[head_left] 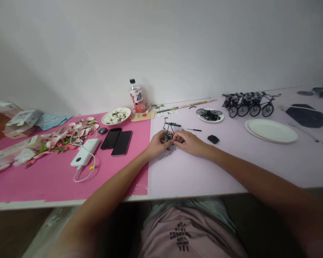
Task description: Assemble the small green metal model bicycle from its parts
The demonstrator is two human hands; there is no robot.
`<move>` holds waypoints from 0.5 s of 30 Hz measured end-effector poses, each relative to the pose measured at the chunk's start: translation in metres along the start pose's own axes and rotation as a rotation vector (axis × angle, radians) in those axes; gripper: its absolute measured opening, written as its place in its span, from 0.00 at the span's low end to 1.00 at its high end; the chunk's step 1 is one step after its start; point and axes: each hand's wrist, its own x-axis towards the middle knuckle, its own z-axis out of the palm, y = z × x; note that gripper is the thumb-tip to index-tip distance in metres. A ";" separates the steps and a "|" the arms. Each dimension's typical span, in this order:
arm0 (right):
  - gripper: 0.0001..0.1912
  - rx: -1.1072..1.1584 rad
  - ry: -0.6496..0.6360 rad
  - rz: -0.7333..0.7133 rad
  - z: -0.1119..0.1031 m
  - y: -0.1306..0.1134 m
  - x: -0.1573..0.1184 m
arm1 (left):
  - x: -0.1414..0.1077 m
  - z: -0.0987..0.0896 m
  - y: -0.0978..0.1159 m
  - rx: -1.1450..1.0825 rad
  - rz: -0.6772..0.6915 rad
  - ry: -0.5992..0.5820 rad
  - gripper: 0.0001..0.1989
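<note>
A small dark model bicycle (170,124) stands between my two hands near the middle of the table, its handlebar and seat showing above my fingers. My left hand (159,142) is closed around its lower left side. From the right, my right hand (187,141) pinches at the lower part of the bicycle, fingertips close to my left thumb. Whether a small part sits in that pinch is hidden. A thin black screwdriver (194,129) lies beyond my right hand, and a small black block-shaped piece (213,139) is to its right.
Finished-looking model bicycles (247,104) stand in a row at the back right. A plate of black parts (210,115), white plates (271,130) and a drink bottle (137,97) are around. Two phones (121,143), a power bank (85,152) and artificial petals (70,138) lie left.
</note>
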 end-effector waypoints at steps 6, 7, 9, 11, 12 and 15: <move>0.04 0.013 0.070 -0.054 0.002 0.002 0.001 | 0.000 0.001 0.001 -0.016 -0.014 0.035 0.21; 0.04 0.013 0.076 -0.055 0.002 0.002 0.001 | 0.000 0.001 0.001 -0.014 -0.014 0.035 0.22; 0.04 0.013 0.081 -0.055 0.001 0.002 0.001 | 0.000 0.002 0.001 -0.015 -0.014 0.037 0.22; 0.04 0.016 0.077 -0.056 0.001 0.002 0.001 | 0.000 0.002 0.001 -0.031 -0.012 0.037 0.21; 0.04 0.016 0.076 -0.057 0.002 0.002 0.001 | -0.001 0.002 0.001 -0.041 -0.009 0.035 0.21; 0.04 0.014 0.077 -0.061 0.002 0.002 0.001 | -0.001 0.003 0.002 -0.053 0.003 0.037 0.21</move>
